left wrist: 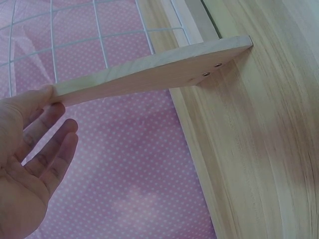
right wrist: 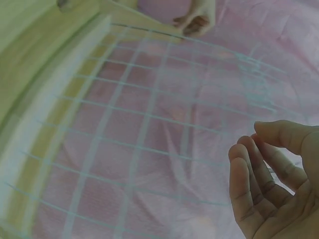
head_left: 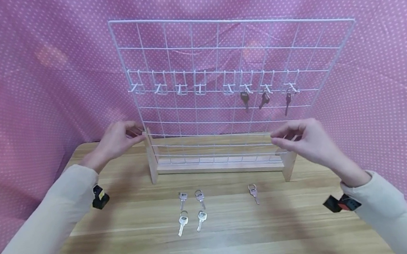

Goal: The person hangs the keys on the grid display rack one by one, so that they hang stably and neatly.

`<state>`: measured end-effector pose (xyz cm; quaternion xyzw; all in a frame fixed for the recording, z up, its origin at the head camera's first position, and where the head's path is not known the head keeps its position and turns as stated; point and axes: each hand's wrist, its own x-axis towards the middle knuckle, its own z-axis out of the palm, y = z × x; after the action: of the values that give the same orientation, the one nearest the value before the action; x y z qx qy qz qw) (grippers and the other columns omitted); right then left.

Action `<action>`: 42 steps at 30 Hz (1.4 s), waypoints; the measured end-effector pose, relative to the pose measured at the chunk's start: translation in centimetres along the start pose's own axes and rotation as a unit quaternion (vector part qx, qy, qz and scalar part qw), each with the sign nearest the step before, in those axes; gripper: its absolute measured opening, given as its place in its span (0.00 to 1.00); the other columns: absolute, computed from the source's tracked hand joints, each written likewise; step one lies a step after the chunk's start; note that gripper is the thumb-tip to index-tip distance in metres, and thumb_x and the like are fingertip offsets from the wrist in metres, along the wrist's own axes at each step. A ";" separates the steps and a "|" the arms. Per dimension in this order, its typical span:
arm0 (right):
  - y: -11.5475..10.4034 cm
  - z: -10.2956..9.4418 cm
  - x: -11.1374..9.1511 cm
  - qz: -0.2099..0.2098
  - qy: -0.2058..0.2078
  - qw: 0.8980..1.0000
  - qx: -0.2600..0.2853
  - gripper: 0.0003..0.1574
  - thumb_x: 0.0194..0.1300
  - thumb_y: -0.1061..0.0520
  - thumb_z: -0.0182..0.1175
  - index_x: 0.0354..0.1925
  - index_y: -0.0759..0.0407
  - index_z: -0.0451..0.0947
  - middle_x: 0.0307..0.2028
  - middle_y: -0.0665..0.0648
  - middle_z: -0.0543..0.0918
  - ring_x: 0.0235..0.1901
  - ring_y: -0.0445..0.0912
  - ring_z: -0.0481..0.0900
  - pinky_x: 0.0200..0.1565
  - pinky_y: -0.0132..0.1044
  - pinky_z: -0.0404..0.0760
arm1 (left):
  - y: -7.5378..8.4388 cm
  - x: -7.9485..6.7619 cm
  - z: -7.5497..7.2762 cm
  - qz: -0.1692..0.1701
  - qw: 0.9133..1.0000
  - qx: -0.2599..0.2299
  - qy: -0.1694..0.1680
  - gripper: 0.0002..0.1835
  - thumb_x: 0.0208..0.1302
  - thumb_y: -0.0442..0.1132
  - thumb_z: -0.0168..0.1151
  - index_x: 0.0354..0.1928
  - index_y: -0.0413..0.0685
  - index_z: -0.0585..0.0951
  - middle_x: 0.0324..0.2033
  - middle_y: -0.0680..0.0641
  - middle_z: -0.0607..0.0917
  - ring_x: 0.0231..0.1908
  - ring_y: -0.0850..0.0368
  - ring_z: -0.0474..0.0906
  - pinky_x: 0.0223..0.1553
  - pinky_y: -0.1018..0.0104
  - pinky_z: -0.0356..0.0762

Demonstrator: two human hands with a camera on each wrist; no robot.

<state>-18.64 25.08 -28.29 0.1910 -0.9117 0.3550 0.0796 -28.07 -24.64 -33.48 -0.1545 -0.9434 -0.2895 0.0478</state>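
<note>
A white wire grid rack point(head_left: 217, 49) stands on the table in a wooden base point(head_left: 219, 167). My left hand point(head_left: 116, 139) pinches the upper tip of the rack's left wooden leg point(left wrist: 139, 74), thumb on one side and index finger on the other. Near the rack's right wooden leg point(head_left: 288, 165), my right hand point(head_left: 304, 138) hovers with loosely bent fingers. In the right wrist view its thumb and fingers point(right wrist: 240, 181) hold nothing. Several white hooks hang on the grid. On the right-hand ones hang three keys, among them a dark key point(head_left: 289, 104).
Several silver keys, such as one key point(head_left: 183, 221), lie grouped on the wooden table point(head_left: 146, 251) in front of the rack. Another key with a ring point(head_left: 254, 193) lies farther right. Behind and beside everything hangs a pink dotted cloth point(head_left: 32, 79).
</note>
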 end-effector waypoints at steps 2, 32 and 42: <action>0.9 1.0 -0.5 0.006 -0.006 1.000 0.000 0.07 0.67 0.57 0.73 0.42 0.58 0.91 0.33 0.57 0.92 0.28 0.36 0.84 0.33 0.28 0.85 | 0.0 0.0 0.1 0.000 1.000 -0.001 0.001 0.16 0.71 0.37 0.69 0.56 0.35 0.84 0.49 0.32 0.90 0.48 0.36 0.88 0.55 0.42 0.87; 14.3 14.4 -1.9 0.044 -0.123 0.991 0.023 0.09 0.60 0.62 0.75 0.39 0.64 0.89 0.32 0.57 0.91 0.29 0.36 0.80 0.33 0.25 0.81 | 0.2 0.0 0.1 0.005 1.000 -0.011 0.007 0.17 0.71 0.37 0.70 0.56 0.34 0.84 0.49 0.31 0.90 0.48 0.36 0.89 0.55 0.42 0.87; 14.7 15.9 -1.8 0.068 -0.134 0.988 0.023 0.08 0.61 0.60 0.76 0.38 0.62 0.89 0.27 0.51 0.87 0.26 0.34 0.76 0.29 0.25 0.75 | 0.1 -0.3 0.1 0.005 1.000 -0.012 0.011 0.17 0.71 0.36 0.70 0.57 0.34 0.84 0.49 0.31 0.90 0.48 0.35 0.88 0.55 0.42 0.87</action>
<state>-23.08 24.75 -49.49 0.1759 -0.9168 0.3512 -0.0720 -27.76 -24.56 -33.50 -0.1562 -0.9387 -0.3020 0.0576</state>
